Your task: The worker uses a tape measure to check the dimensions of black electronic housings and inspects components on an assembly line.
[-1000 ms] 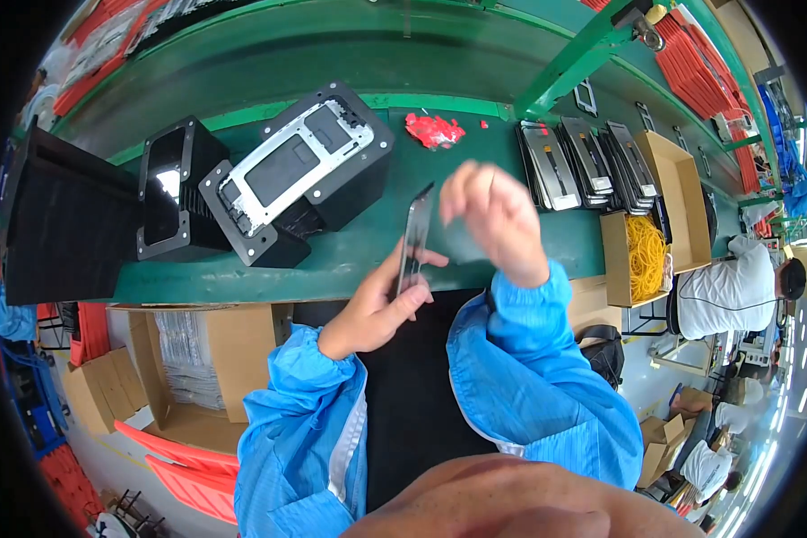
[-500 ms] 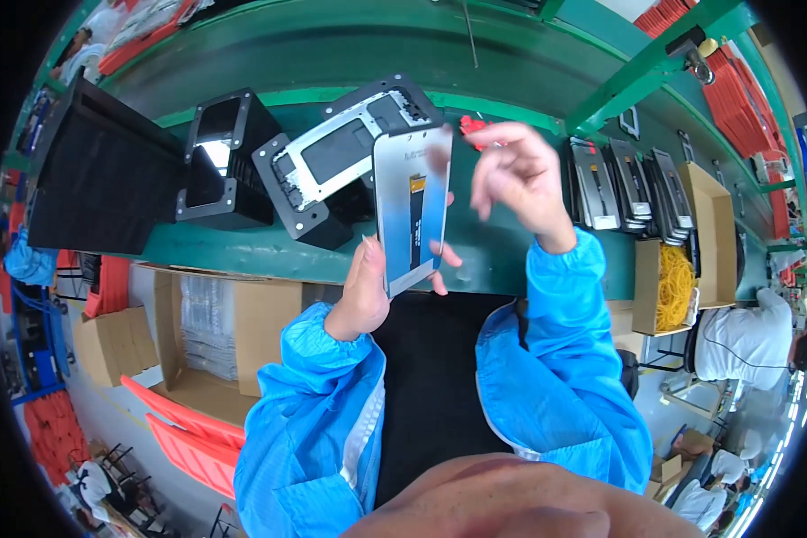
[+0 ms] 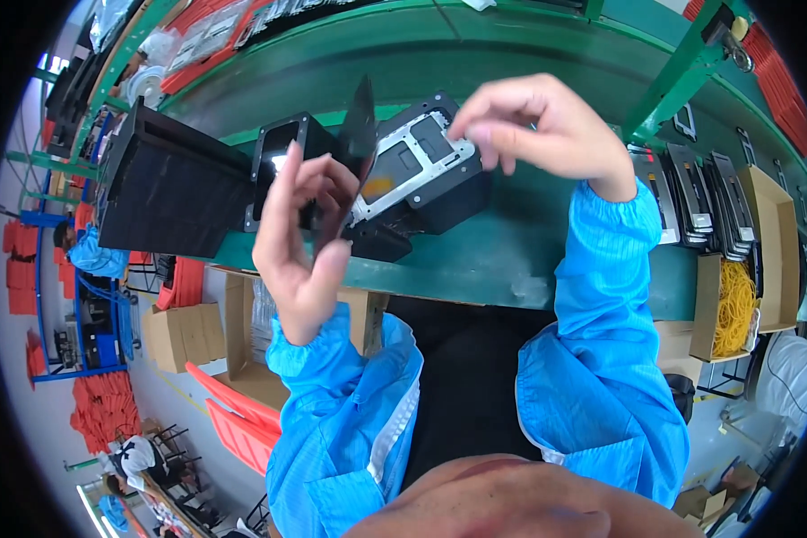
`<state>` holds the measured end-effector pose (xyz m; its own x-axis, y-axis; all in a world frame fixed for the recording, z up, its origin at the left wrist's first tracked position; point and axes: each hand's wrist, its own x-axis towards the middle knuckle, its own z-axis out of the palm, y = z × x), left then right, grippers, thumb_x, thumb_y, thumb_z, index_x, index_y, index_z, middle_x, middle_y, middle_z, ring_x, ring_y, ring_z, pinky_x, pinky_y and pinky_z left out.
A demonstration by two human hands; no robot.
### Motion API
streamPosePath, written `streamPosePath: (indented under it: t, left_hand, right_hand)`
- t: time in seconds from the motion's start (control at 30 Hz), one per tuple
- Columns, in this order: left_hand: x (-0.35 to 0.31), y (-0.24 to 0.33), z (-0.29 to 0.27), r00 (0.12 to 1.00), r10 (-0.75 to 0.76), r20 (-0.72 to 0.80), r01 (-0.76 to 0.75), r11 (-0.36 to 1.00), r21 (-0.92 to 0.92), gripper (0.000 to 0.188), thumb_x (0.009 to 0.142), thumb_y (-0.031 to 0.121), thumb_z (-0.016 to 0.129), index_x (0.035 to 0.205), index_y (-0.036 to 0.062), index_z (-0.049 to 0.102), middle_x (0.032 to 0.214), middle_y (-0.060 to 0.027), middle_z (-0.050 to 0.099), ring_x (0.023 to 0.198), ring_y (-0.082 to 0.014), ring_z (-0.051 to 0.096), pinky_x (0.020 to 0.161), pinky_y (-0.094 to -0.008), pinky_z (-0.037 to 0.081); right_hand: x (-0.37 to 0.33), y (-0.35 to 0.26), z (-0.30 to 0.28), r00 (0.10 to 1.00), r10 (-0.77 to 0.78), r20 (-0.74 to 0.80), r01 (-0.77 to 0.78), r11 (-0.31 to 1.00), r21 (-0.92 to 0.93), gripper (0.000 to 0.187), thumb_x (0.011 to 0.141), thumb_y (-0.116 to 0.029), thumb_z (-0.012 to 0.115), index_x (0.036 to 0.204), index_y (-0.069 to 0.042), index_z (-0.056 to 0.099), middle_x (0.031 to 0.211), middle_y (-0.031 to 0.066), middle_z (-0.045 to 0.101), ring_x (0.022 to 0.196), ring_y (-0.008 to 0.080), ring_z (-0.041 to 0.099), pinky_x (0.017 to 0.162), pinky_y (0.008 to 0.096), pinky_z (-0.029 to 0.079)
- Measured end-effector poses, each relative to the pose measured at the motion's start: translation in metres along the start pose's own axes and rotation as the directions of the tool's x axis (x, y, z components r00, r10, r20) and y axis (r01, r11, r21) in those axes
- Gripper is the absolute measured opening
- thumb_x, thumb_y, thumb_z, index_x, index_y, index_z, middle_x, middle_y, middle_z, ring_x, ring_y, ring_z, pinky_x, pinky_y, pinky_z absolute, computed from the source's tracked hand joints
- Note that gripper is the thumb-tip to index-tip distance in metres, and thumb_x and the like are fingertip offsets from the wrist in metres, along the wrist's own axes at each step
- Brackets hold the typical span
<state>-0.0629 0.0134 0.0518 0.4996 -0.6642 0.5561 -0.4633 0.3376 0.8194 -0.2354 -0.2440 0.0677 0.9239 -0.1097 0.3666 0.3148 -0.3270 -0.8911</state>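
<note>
My left hand is closed around the lower part of a thin phone screen panel, now tilted nearly edge-on and blurred. Just right of it, a silvery phone frame lies slanted on a black block-shaped fixture. At that frame's upper right end is my right hand, its thumb and fingertips pinched together; whatever they grip, if anything, is hidden. Left of the panel stands another black fixture with a glossy dark top, partly covered by my left hand.
A tall black bin stands at the left on the green bench. To the right lie stacks of phone panels, beside a cardboard box and yellow rubber bands. A green post rises behind; cardboard cartons sit below left.
My left hand has moved left and turned the panel from its broad face to nearly edge-on. My right hand has come to the phone frame's upper right end. The whole view has shifted.
</note>
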Motion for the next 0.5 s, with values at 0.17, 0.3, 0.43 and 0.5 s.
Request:
streamPosePath:
  t: [0.17,0.3,0.43,0.5]
  left_hand:
    - [0.022,-0.015,-0.009,0.991,-0.096,0.089,0.042,0.879,0.475,0.081,0.08,0.03,0.087,0.149,0.0033,0.054,0.125,-0.014,0.067,0.11,-0.0249,0.063,0.098,-0.0399,0.05]
    - [0.034,-0.022,0.009,0.976,-0.131,0.173,0.003,0.807,0.591,0.079,0.08,0.024,0.088,0.149,0.0053,0.055,0.122,-0.0138,0.068,0.109,-0.0274,0.062,0.098,-0.0403,0.05]
    - [0.047,-0.024,0.029,0.962,-0.105,0.253,-0.077,0.783,0.617,0.08,0.081,0.026,0.088,0.149,0.0052,0.054,0.121,-0.0145,0.068,0.11,-0.03,0.062,0.098,-0.0415,0.05]
    - [0.05,-0.023,0.033,0.956,-0.096,0.278,-0.102,0.778,0.62,0.08,0.081,0.027,0.088,0.15,0.0052,0.053,0.121,-0.0148,0.068,0.11,-0.0309,0.062,0.099,-0.0421,0.05]
  right_hand:
    - [0.002,0.018,-0.013,0.983,0.029,-0.18,-0.077,0.962,-0.263,0.025,0.105,-0.024,0.063,0.111,-0.001,0.073,0.083,0.0038,0.067,0.067,0.0078,0.062,0.056,0.0235,0.048]
    - [0.001,0.017,-0.017,0.956,0.19,-0.224,-0.259,0.904,-0.339,0.031,0.106,-0.03,0.061,0.112,-0.002,0.072,0.083,0.0039,0.067,0.071,0.0086,0.062,0.06,0.0252,0.049]
    - [0.002,0.031,-0.016,0.958,0.112,-0.263,-0.22,0.877,-0.427,0.039,0.107,-0.037,0.059,0.117,-0.002,0.071,0.086,0.0065,0.069,0.072,0.0119,0.064,0.062,0.0298,0.051]
    - [0.003,0.035,-0.013,0.948,0.135,-0.289,-0.248,0.881,-0.402,0.044,0.107,-0.041,0.058,0.121,-0.001,0.07,0.09,0.0099,0.071,0.076,0.0173,0.066,0.066,0.0328,0.053]
